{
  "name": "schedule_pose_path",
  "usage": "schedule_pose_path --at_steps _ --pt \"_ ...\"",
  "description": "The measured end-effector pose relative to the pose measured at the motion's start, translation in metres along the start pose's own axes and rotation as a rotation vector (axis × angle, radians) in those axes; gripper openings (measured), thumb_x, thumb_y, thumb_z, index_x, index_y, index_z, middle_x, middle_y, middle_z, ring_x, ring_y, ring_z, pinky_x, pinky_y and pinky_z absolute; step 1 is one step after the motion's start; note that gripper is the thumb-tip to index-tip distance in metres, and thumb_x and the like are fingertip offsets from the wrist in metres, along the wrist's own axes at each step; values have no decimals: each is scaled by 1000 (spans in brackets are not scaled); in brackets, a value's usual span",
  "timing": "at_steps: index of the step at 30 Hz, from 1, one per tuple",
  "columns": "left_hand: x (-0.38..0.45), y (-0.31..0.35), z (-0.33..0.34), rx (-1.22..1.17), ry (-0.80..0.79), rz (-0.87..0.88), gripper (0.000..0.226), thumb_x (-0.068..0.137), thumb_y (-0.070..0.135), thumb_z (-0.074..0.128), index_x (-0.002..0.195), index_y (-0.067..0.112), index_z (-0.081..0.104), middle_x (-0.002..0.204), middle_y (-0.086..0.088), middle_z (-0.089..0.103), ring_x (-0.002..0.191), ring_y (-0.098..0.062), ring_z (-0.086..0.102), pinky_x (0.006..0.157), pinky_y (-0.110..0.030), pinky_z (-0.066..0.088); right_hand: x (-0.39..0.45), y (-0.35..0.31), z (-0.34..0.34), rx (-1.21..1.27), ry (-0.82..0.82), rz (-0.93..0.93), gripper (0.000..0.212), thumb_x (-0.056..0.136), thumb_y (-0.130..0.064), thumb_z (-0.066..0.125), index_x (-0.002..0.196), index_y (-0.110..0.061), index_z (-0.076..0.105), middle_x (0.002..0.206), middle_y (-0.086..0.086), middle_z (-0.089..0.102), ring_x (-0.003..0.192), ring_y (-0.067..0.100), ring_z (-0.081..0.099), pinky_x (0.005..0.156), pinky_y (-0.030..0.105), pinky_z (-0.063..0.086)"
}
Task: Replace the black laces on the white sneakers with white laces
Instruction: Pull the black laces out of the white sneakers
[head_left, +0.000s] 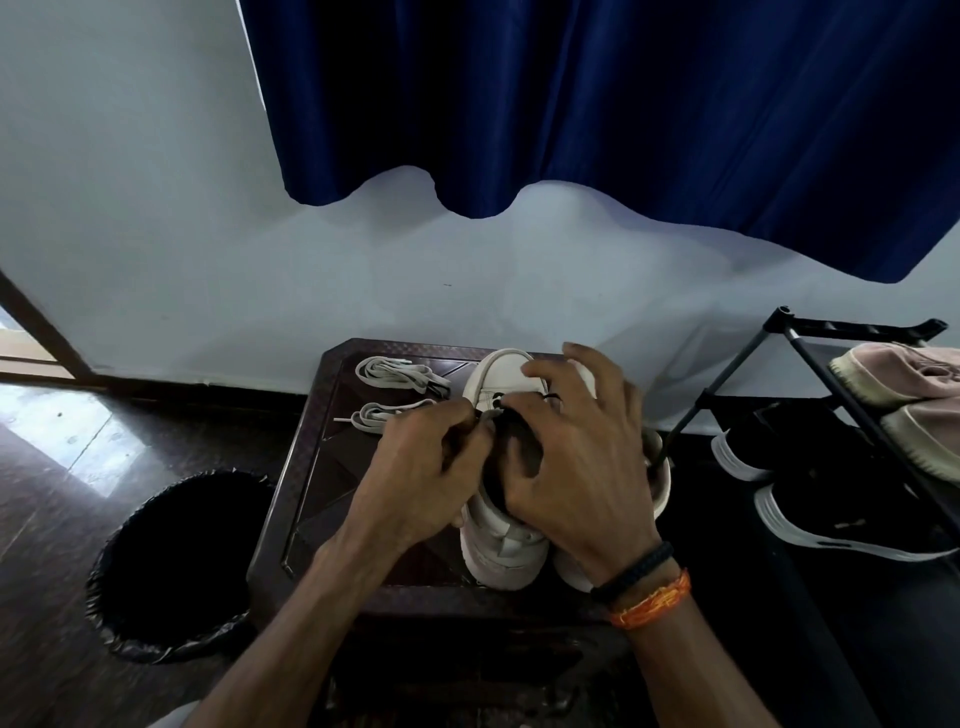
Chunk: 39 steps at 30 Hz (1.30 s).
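Two white sneakers (501, 540) stood side by side on the dark wooden stool (306, 499) in my head view, toes toward the wall, the right one mostly hidden behind the hands. I saw my left hand (415, 483) over the near sneaker's tongue with its fingers curled, pinching the black lace (501, 404) at the eyelets. My right hand (576, 467) lay spread across both shoes, its fingertips bent down onto the same black lace, though whether they truly gripped it I could not tell through the blur. On that wrist sat a black band (636, 569) and an orange thread (654, 600). At the stool's far left lay two bundles of white laces (400, 375), one behind the other, close to the sneaker's toe but apart from it. Left of the stool on the floor stood a round bin (171, 561) lined with a black bag; its inside was too dark for me to see any contents. At the right a black shoe rack (852, 364) held pink shoes (904, 384) on its upper shelf and black shoes with white soles (831, 509) below. Above hung a blue curtain (623, 104) against the pale wall.
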<state>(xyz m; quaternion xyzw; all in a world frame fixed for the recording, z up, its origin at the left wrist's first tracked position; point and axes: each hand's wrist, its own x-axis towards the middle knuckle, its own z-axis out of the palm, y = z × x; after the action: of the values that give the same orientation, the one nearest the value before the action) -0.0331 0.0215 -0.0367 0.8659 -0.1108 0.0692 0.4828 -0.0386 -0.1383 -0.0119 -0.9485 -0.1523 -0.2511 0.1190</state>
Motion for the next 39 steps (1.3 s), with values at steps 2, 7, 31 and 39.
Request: schedule_pose_path --at_steps 2,7,31,39 --pt "1 0 0 5 -1 -4 29 98 24 57 75 6 59 55 -6 60 44 -24 58 45 -41 46 0 0 3 -17 -5 -43 17 79 -27 71 92 -20 78 118 -2 68 132 34 48 97 53 40" --pt "-1 1 0 1 -12 -5 30 99 24 57 76 4 58 56 -11 60 43 -28 58 44 -42 44 0 4 8 -12 5 -85 10 85 -16 66 82 -17 75 93 -4 72 121 30 56 94 46 41" --pt "0 1 1 16 13 5 32 98 22 59 70 8 54 53 -4 57 44 -23 59 45 -41 44 0 1 9 125 121 67 12 79 -14 60 71 -7 64 90 5 66 100 29 60 83 42 48" --pt "0 1 0 -6 2 -11 32 99 22 59 71 8 54 52 -8 58 42 -26 59 42 -38 42 -1 0 2 150 213 289 30 73 -21 65 101 -12 68 125 6 55 104 25 62 75 37 54"
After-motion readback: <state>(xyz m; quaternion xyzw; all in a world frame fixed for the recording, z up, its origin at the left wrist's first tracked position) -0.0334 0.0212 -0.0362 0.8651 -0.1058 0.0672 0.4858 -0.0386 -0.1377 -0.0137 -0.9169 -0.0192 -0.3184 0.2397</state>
